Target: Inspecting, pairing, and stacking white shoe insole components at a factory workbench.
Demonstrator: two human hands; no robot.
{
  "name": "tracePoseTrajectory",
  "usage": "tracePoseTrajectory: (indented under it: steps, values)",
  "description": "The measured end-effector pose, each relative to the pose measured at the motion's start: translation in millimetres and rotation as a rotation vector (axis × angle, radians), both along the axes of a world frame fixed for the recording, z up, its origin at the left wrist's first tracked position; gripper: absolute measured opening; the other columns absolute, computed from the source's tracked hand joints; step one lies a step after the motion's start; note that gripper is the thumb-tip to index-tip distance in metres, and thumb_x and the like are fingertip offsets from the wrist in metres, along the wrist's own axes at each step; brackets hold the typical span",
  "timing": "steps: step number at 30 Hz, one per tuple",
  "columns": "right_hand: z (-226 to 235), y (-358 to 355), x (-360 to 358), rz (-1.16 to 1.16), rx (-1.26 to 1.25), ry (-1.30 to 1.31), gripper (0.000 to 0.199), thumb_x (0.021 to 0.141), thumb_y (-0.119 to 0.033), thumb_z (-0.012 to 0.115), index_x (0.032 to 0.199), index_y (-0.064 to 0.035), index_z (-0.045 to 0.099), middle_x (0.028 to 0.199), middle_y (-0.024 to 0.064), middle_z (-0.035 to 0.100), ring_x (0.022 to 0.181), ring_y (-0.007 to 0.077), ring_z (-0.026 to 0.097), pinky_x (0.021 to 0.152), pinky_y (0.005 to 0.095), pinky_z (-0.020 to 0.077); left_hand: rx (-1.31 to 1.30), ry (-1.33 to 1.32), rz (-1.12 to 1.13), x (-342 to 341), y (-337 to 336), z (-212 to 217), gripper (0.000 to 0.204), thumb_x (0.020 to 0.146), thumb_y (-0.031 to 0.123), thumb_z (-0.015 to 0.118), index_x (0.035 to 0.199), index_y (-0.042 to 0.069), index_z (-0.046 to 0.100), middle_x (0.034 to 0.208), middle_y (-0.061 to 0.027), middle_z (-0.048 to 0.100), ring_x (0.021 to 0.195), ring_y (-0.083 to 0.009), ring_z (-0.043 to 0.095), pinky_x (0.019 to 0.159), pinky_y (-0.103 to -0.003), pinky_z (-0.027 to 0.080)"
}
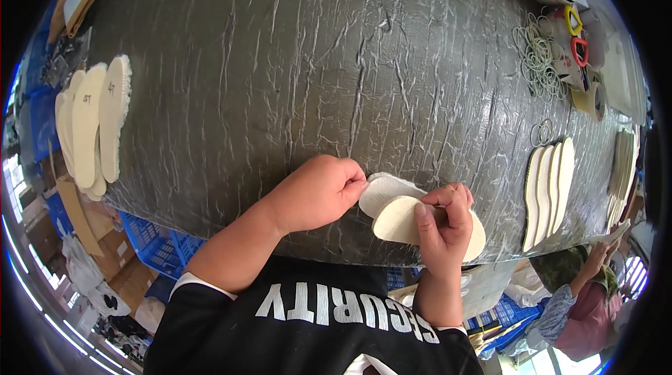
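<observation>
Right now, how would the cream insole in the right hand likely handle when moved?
The cream insole looks thin, so probably light. Its felt-like surface suggests it may flex rather than crack. Its flat shape makes rolling unlikely.

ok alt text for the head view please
The right hand holds a cream insole overlapping a white insole; the left hand pinches at the white one's end. More insoles lie in groups at both sides of a dark, crinkled table; pale bands lie upper right.

Both hands [323,189] [448,224] curled, forearms [238,250] bare.
</observation>
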State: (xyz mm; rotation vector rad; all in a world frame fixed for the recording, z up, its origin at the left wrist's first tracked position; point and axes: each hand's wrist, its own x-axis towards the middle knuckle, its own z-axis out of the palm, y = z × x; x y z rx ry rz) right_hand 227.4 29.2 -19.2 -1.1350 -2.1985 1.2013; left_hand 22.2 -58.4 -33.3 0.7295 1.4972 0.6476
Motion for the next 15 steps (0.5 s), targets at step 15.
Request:
tracePoseTrajectory:
  steps: [15]
  values:
    - [-8.1,-2.3,1.2,-0.051,-0.002,0.042,0.012,0.074,-0.009,0.071,0.079,-0.0081,0.059,0.074,0.0023,0.057,0.076,0.021,0.05,0.087,0.0364,0.0307,0.285,-0.16,0.013,0.4,2.2,0.1,0.005,0.089,0.001,0.058,0.087,-0.003,0.061,0.094,-0.0071,0.061,0.082,-0.0121,0.056,0.072,-0.027,0.046]
